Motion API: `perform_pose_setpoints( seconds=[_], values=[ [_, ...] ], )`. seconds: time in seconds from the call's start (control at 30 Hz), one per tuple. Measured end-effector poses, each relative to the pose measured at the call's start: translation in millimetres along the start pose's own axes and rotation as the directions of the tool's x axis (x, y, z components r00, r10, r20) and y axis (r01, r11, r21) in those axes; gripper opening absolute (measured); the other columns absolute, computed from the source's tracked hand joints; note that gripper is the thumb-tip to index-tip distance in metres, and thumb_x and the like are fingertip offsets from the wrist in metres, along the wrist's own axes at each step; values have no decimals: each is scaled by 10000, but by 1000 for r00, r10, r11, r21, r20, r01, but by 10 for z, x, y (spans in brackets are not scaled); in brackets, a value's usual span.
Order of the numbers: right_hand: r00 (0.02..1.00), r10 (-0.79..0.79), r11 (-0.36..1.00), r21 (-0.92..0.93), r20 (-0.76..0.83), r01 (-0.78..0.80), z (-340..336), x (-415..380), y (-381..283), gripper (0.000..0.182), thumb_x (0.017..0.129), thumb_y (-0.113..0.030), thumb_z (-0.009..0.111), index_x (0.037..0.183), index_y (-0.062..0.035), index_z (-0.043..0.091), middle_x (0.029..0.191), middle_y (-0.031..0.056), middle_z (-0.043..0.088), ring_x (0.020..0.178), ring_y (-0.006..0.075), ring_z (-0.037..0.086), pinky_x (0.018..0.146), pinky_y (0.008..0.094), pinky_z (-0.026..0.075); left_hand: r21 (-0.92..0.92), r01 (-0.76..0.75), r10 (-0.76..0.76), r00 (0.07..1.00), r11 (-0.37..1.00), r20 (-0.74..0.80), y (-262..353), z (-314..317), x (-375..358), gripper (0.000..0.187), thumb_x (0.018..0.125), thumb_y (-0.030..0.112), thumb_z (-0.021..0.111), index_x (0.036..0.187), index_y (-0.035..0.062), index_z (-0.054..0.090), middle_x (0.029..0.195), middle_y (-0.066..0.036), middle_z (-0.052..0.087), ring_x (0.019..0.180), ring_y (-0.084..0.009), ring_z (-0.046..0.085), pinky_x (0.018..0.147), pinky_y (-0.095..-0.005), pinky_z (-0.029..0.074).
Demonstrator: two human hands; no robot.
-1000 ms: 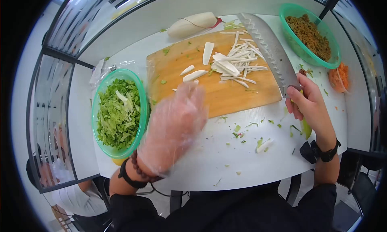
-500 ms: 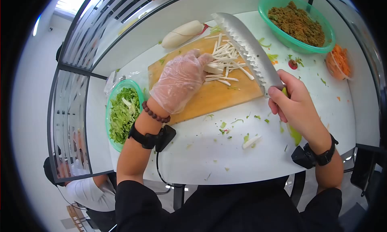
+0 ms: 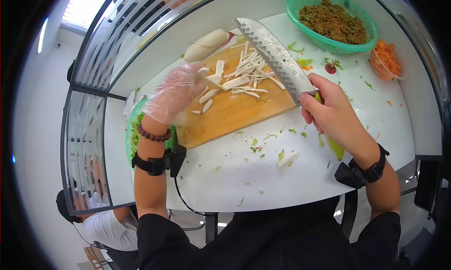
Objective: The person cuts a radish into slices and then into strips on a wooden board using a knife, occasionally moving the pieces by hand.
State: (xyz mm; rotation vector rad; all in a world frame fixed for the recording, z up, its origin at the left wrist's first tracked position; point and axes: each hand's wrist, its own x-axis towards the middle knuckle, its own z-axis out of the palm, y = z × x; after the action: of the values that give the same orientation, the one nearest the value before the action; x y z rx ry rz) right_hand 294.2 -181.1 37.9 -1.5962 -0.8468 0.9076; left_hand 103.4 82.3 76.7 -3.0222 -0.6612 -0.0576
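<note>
On the left, the left hand, in a thin, clear plastic glove, pinches a flat, white vegetable slice over the left side of the flat, tan wooden board; the slice looks light, maybe slick, and could snap, so its wide sides seem best to pinch. Right of it lie thin, white vegetable sticks that look easy to break. Farther right, the bare right hand's fingers wrap the green handle of a big, silver metal knife, which looks stiff, heavy and sharp, so hold only the handle.
</note>
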Motion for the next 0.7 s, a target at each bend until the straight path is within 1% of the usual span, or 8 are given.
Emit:
perform_pose_setpoints(
  seconds=[0.03, 0.13, 0.23, 0.33, 0.37, 0.53, 0.6, 0.7],
  values=[
    [1000, -2, 1000, -11, 1, 2, -4, 2, 6, 170, 949, -100, 544, 1032, 40, 592, 669, 44, 576, 596, 98, 548, 569, 289, 430, 9, 28, -28, 998, 1000, 52, -135, 28, 6, 371, 892, 164, 684, 1241, 46, 640, 1170, -201, 648, 1018, -373, 636, 931, -444, 518],
    [1000, 4, 1000, 5, 3, -4, -5, 3, 16, 177, 950, -101, 542, 1043, 41, 592, 669, 44, 578, 594, 97, 545, 570, 286, 431, 18, 78, -80, 989, 997, 125, -247, 59, -35, 365, 894, 172, 698, 1227, 36, 637, 1179, -189, 654, 1026, -353, 644, 920, -430, 521],
    [1000, 4, 1000, -13, -3, -4, -5, 11, 26, 175, 951, -102, 544, 1045, 39, 587, 666, 43, 577, 591, 94, 541, 567, 283, 427, -105, -14, 9, 999, 994, -49, -107, 105, -2, 352, 899, 187, 709, 1203, 25, 634, 1161, -188, 664, 1025, -336, 650, 908, -424, 520],
    [1000, 14, 1000, -1, -9, -14, 6, 4, 5, 170, 952, -104, 548, 1042, 36, 583, 662, 42, 576, 588, 91, 539, 561, 279, 419, -272, -34, 19, 998, 962, -59, 111, 221, 76, 362, 901, 216, 700, 1192, 10, 639, 1151, -208, 655, 1078, -351, 643, 948, -426, 516],
    [1000, 17, 1000, -5, -9, -17, 8, 6, 9, 168, 952, -105, 549, 1040, 35, 582, 660, 41, 575, 586, 90, 538, 559, 278, 417, -236, -146, 119, 985, 961, -127, 154, 287, 73, 328, 898, 219, 704, 1152, 20, 647, 1091, -202, 670, 1032, -360, 651, 918, -427, 523],
    [999, 35, 999, -5, -20, -35, 1, 18, 19, 158, 951, -109, 555, 1031, 26, 575, 649, 36, 569, 585, 89, 537, 554, 276, 413, -143, -45, 55, 996, 989, 68, 285, 315, 191, 267, 895, 227, 717, 1081, 51, 641, 941, -131, 668, 931, -324, 648, 821, -430, 518],
    [999, 32, 999, -1, -18, -32, -6, 19, 26, 146, 954, -111, 556, 1022, 18, 569, 645, 33, 562, 589, 85, 540, 555, 274, 411, -131, 3, 9, 996, 991, 92, 307, 254, 170, 228, 893, 221, 720, 1045, 61, 660, 907, -135, 653, 891, -320, 642, 800, -423, 513],
    [1000, 18, 1000, -11, -17, -18, -14, 18, 35, 139, 958, -109, 555, 1021, 15, 568, 651, 31, 562, 592, 82, 539, 555, 273, 410, -152, 52, -45, 998, 987, 54, 259, 214, 154, 184, 893, 189, 725, 1006, 52, 673, 885, -142, 655, 846, -317, 633, 782, -423, 505]
  ],
)
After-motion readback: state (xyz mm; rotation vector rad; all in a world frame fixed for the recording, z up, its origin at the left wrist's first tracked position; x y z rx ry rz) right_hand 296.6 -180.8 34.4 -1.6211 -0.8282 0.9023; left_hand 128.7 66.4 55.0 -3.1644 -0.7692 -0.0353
